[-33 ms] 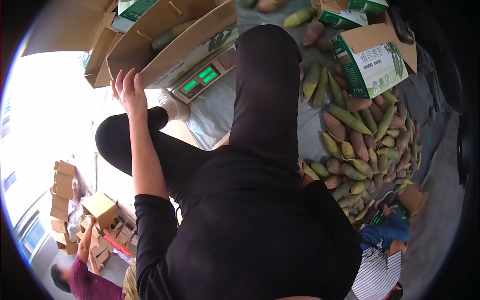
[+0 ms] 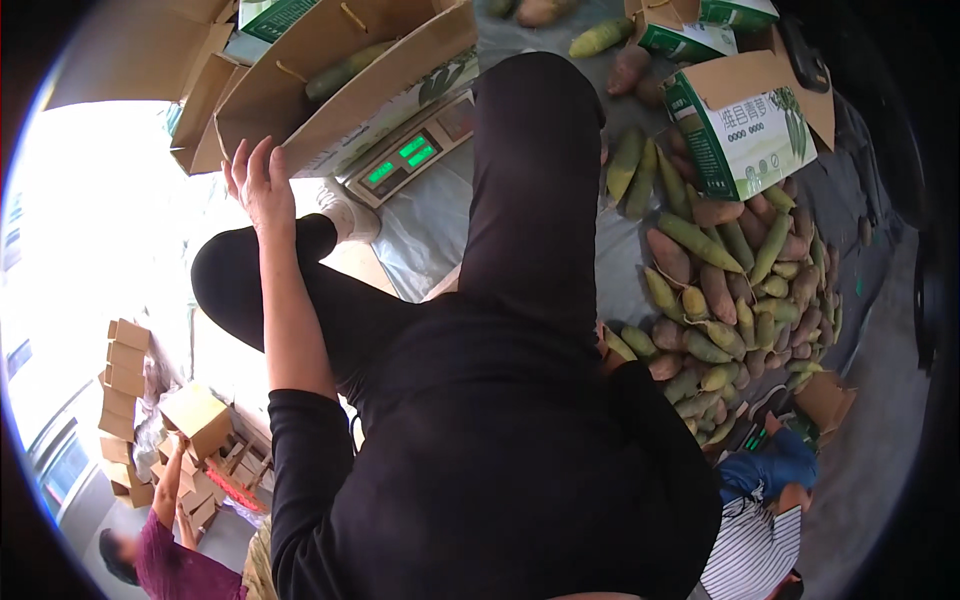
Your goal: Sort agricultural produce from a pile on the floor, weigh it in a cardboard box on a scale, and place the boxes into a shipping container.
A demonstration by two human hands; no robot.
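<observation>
At the upper left, my left hand (image 2: 262, 188) has its fingers stretched out and somewhat apart, touching the near left corner of an open cardboard box (image 2: 345, 105). The box rests on a digital scale (image 2: 418, 150) with a lit green display. Inside it lies a long green radish (image 2: 347, 72), and cord handles show on its wall. Only a sliver of my right hand (image 2: 606, 352) shows beside my right thigh, next to the heap of green radishes (image 2: 700, 342); its fingers are hidden, so any hold is unclear.
Printed white-and-green boxes (image 2: 752, 135) stand beyond the heap. Loose radishes (image 2: 600, 36) lie on the grey sheet ahead. At lower left a person (image 2: 185, 560) handles a carton (image 2: 197, 418) near stacked cardboard. Another person in stripes (image 2: 752, 545) sits at lower right.
</observation>
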